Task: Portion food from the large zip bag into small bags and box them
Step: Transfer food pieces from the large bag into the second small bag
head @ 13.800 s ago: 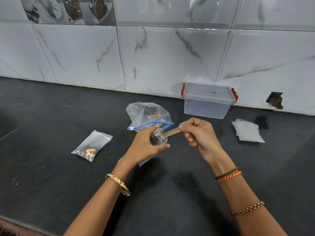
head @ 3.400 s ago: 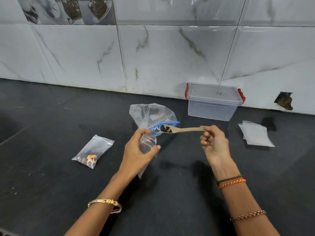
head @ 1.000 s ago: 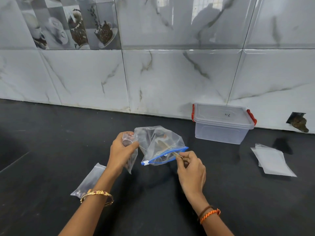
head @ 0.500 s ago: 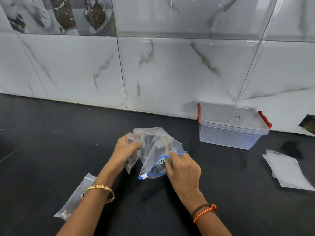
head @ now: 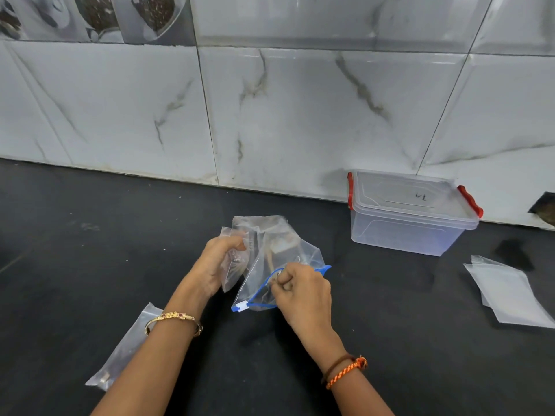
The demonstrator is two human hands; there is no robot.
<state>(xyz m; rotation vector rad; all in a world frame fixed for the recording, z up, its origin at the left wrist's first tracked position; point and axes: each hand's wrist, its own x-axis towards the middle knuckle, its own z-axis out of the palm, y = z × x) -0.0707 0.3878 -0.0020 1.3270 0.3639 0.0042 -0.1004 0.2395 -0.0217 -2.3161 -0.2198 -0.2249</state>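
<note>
The large clear zip bag (head: 288, 250) with a blue zip rim lies on the black counter, a wooden spoon and some food dimly visible inside it. My right hand (head: 300, 289) is curled at the bag's mouth, pinching the blue rim. My left hand (head: 216, 265) grips a small clear bag (head: 232, 273) just left of the large one, its top bunched in my fingers. A filled small bag (head: 126, 352) lies by my left forearm, partly hidden by it.
A clear plastic box (head: 408, 214) with red clips and its lid on stands against the tiled wall at the right. A stack of flat small bags (head: 507, 292) lies at the far right. A dark hole (head: 543, 208) breaks the wall tile.
The spoon went from scooping into the small bag to lying inside the large bag. My right hand moved onto the blue rim. The view has shifted left and closer.
</note>
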